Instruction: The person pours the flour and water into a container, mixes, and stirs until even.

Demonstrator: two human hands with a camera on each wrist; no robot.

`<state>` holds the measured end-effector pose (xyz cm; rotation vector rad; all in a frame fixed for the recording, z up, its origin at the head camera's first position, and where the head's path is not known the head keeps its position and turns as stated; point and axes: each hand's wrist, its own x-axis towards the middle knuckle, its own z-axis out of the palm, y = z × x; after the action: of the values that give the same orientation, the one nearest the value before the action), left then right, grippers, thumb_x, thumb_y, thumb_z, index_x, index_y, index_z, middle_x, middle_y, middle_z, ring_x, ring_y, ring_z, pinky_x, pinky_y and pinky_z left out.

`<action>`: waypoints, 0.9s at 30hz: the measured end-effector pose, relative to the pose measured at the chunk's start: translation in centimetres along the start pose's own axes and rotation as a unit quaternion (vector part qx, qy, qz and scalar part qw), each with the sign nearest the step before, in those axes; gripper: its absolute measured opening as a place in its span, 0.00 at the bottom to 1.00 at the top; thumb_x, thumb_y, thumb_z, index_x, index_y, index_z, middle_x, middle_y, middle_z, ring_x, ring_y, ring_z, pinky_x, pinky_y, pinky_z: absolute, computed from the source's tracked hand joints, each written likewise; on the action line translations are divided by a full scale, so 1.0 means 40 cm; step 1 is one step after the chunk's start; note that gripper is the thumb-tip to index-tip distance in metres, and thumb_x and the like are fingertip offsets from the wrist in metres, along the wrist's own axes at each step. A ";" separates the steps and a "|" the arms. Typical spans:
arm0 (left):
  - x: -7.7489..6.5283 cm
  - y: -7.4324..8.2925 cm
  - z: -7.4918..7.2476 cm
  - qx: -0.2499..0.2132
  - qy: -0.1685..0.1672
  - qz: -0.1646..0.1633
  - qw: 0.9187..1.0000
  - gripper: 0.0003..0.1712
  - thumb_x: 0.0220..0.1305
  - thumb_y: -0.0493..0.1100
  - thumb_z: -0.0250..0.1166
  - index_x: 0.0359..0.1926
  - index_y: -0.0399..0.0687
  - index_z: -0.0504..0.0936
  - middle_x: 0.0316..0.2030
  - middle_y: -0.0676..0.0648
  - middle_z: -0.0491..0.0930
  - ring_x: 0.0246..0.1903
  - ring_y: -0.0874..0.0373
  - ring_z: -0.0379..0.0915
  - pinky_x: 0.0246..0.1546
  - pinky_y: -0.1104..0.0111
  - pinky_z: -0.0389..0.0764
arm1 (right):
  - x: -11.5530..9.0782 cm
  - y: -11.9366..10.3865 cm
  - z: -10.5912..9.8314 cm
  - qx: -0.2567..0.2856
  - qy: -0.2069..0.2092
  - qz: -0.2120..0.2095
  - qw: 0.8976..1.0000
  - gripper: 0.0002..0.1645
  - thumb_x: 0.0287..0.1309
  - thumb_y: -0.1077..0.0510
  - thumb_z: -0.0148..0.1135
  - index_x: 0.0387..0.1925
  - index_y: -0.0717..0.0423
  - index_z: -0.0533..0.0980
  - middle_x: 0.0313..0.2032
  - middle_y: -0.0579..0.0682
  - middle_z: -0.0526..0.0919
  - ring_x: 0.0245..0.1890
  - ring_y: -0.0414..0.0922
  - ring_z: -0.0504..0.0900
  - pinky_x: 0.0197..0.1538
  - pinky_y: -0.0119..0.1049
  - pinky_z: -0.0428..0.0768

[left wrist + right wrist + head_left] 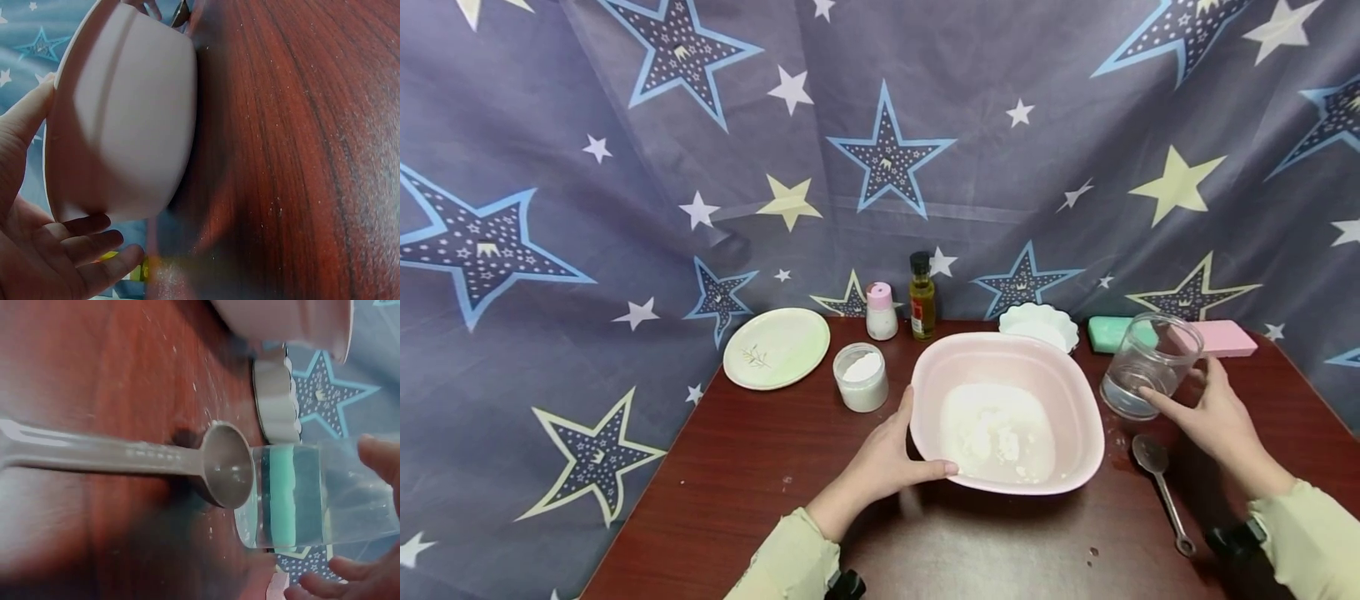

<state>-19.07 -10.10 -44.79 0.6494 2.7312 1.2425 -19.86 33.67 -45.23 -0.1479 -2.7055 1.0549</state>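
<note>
A pale pink basin [1082,392] stands on the table with white powdery lumps in cloudy liquid at its bottom. My left hand [883,454] holds its near left corner, thumb on the rim and fingers along the outer wall. To the right is a clear glass jar [1123,375], partly filled with clear liquid. Around the jar's right side my right hand [1213,412] is spread, its thumb overlapping the glass; in the right wrist view a gap shows between the other fingers [350,569] and the jar. A brown-grey measuring spoon [228,465] lies just in front.
Behind the basin stand a jar of white powder [862,392], a pink-capped shaker [881,312] and an oil bottle [922,300]. A plate [775,350] sits at left. A scalloped white dish [1037,323], green block [1108,335] and pink block [1228,339] line the back right.
</note>
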 end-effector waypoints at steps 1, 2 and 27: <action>0.000 0.000 0.000 -0.002 0.000 -0.002 1.000 0.71 0.43 0.64 0.77 0.77 0.41 0.44 0.73 0.42 0.53 0.67 0.50 0.59 0.64 0.55 0.63 | -0.011 -0.002 -0.004 -0.007 -0.005 0.000 1.000 0.58 0.58 0.44 0.67 0.70 0.73 0.45 0.58 0.81 0.62 0.52 0.73 0.67 0.45 0.65 0.68; 0.000 0.000 0.000 -0.003 0.000 -0.003 1.000 0.71 0.43 0.64 0.77 0.77 0.42 0.44 0.74 0.42 0.53 0.67 0.50 0.59 0.64 0.54 0.63 | -0.022 -0.003 -0.007 -0.010 -0.012 0.001 1.000 0.57 0.59 0.44 0.65 0.70 0.75 0.45 0.57 0.82 0.63 0.52 0.74 0.67 0.46 0.66 0.68; -0.001 0.000 -0.001 -0.011 0.001 0.000 1.000 0.72 0.43 0.64 0.76 0.77 0.42 0.43 0.73 0.42 0.53 0.67 0.49 0.59 0.65 0.54 0.63 | -0.270 0.045 -0.002 -0.062 -0.175 0.067 0.980 0.20 0.57 0.49 0.69 0.38 0.63 0.77 0.26 0.44 0.78 0.24 0.32 0.71 0.29 0.30 0.69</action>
<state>-19.06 -10.17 -44.77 0.6463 2.7140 1.2717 -9.38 33.14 -48.33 -0.1834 -3.1192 1.0317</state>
